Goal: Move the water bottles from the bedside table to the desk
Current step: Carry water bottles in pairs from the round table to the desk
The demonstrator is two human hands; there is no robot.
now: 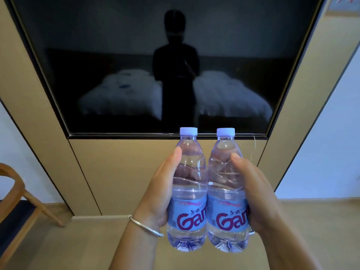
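While both bottles are carried upright and side by side in front of the body, the largest element of the view is the dark television screen (155, 65), mounted on a tan wall panel (165, 172); its glass mirrors a standing figure and two white beds, which suggests that the person faces away from the sleeping area. Below it runs a pale wooden surface (87, 240), probably the desk named in the task, though its full extent is cut off. A wooden chair (17, 201) stands at the left edge. The left hand (155, 193), with a thin silver bracelet (145, 227) at the wrist, wraps the left bottle (187, 191) at mid-body, thumb pressed on the near face and fingers curled behind, dimly visible through the water. The right hand (259, 193) holds the right bottle (227, 191) in the mirrored manner. The two bottles touch along their sides, an arrangement that likely steadies them, and the mid-body grip keeps each base free to meet a surface flat. Both hang in the air above the wooden surface, not resting on it; neither is on a bedside table. Each bears a pale blue cap (188, 131), closed, so tilting poses little risk of spillage. Setting both down upright appears to be the remaining step.
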